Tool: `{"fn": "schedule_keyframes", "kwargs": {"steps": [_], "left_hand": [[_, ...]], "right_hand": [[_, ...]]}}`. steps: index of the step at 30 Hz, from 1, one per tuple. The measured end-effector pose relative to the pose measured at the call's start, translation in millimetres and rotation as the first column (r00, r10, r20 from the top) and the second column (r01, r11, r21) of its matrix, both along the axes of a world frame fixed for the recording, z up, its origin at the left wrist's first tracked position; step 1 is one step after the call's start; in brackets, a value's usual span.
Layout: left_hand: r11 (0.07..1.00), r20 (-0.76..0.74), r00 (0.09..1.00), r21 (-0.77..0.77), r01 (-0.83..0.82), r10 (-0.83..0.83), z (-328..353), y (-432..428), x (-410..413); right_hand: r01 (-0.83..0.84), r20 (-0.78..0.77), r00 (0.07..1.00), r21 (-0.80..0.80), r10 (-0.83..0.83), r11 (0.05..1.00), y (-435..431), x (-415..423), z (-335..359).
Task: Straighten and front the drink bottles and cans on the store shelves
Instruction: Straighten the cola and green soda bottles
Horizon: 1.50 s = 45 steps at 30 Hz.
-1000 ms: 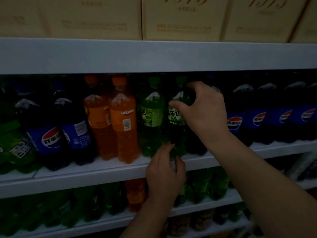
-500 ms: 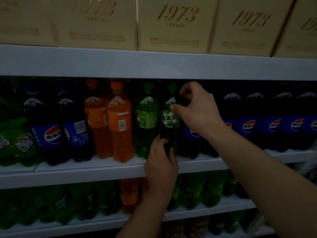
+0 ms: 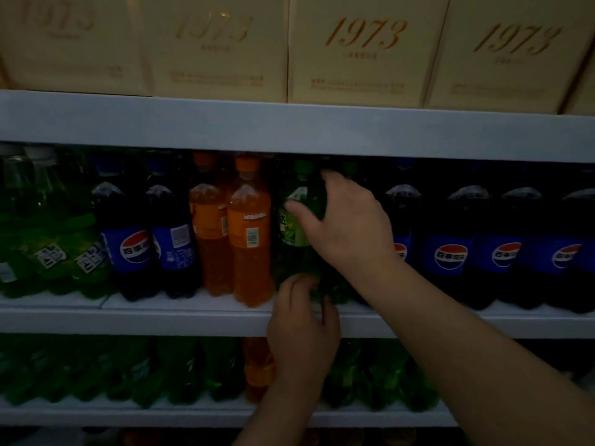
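The green bottle (image 3: 294, 233) stands upright on the middle shelf (image 3: 161, 320), just right of two orange bottles (image 3: 249, 239) and left of a row of dark cola bottles (image 3: 450, 249). The right hand (image 3: 349, 226) grips its upper part, thumb laid across the shoulder and fingers (image 3: 335, 185) curled round behind the neck. The left hand (image 3: 302, 329) holds the base at the shelf's front edge, its fingers (image 3: 297, 286) curled round the bottom. Cream boxes (image 3: 363, 49) marked 1973 sit on the shelf above. More green bottles (image 3: 180, 371) fill the shelf below.
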<state>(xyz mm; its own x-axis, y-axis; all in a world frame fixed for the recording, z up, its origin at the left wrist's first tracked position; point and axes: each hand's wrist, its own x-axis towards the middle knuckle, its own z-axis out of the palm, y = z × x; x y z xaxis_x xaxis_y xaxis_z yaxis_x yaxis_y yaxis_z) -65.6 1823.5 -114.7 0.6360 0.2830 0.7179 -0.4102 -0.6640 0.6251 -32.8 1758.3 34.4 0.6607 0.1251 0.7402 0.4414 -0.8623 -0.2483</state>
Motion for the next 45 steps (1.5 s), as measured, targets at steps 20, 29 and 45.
{"fn": "schedule_keyframes", "kwargs": {"steps": [20,29,45], "left_hand": [[0.999,-0.078,0.997,0.034,0.002,0.000,14.1,42.6,8.1],[0.997,-0.005,0.997,0.009,-0.077,0.077,11.7,35.4,13.8],[0.962,-0.267,0.943,-0.129,-0.240,0.200,5.5,87.0,18.9]], "right_hand": [[-0.357,-0.284,0.752,0.584,0.596,0.729,-11.7,12.4,13.9],[-0.357,0.020,0.913,0.525,0.408,0.773,-20.2,-9.1,-23.6],[-0.152,-0.147,0.973,0.181,0.180,0.972,83.7,3.4,2.0]]}}
